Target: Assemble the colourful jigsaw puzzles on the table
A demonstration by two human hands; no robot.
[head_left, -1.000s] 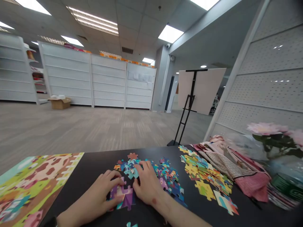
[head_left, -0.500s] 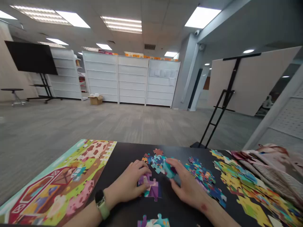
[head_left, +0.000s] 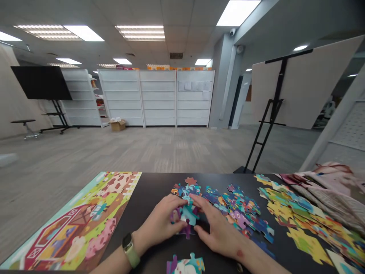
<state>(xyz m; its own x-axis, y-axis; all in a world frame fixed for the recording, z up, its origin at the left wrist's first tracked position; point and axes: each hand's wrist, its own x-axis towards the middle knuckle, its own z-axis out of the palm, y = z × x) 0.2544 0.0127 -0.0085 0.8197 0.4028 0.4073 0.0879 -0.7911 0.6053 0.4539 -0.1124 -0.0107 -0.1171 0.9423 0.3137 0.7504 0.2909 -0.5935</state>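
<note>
A teal jigsaw puzzle piece (head_left: 190, 214) lies between my two hands, over joined purple puzzle pieces (head_left: 187, 231). My right hand (head_left: 218, 224) grips the teal piece from the right, index finger on its far side and thumb near its lower edge. From the left, my left hand (head_left: 161, 217) curls its fingers and thumb around the purple pieces, touching the teal one; its fingertips are partly hidden. Just beyond the fingers sits a group of blue and orange pieces (head_left: 178, 189), with a brown piece (head_left: 191, 181) behind. Nearer me lies a white and teal piece group (head_left: 186, 265).
Blue and purple loose pieces (head_left: 239, 205) spread right of my right hand. Farther right are yellow-green pieces (head_left: 296, 213) and a folded cloth (head_left: 336, 194). A farm picture (head_left: 76, 224) covers the left of the black table (head_left: 128, 220). An easel stand (head_left: 266, 121) stands beyond.
My right hand has moved left with the teal piece, bringing it over the purple pieces beside my left hand. More loose blue pieces now show. The view has tilted slightly.
</note>
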